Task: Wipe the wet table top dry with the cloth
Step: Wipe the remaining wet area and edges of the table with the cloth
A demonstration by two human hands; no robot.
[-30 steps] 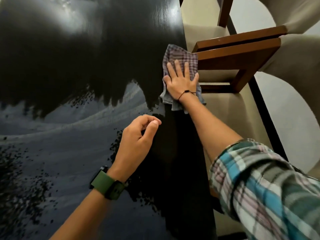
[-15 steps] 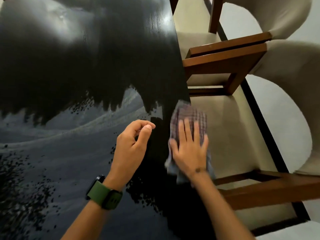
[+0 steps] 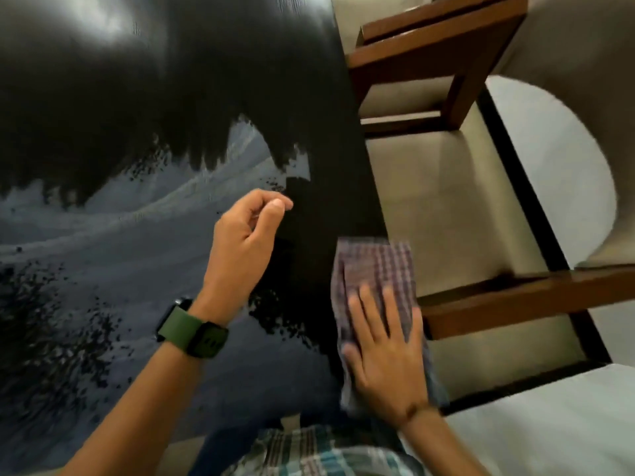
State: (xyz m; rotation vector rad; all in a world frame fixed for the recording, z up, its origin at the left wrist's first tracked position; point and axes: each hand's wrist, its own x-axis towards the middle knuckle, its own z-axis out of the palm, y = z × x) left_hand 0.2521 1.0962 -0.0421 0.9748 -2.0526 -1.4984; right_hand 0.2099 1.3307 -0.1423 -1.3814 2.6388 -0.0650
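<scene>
A glossy black table top (image 3: 144, 80) fills the left and middle of the view, with pale streaks and speckles of wetness across its near half. My right hand (image 3: 386, 355) lies flat, fingers spread, pressing a checked purple-grey cloth (image 3: 374, 266) onto the table's right edge near me. The cloth's right side overhangs the edge. My left hand (image 3: 245, 238), with a green watch on the wrist, hovers over the table just left of the cloth, fingers loosely curled with nothing in them.
Two wooden chairs with beige cushions stand against the table's right edge: a far chair (image 3: 429, 53) and a near chair (image 3: 515, 297). A pale floor with a dark border (image 3: 536, 207) lies beyond them. My checked shirt (image 3: 309, 451) shows at the bottom.
My right hand has dragged the cloth along the table's right edge from far to near, toward my body. The left hand has stayed almost in place.
</scene>
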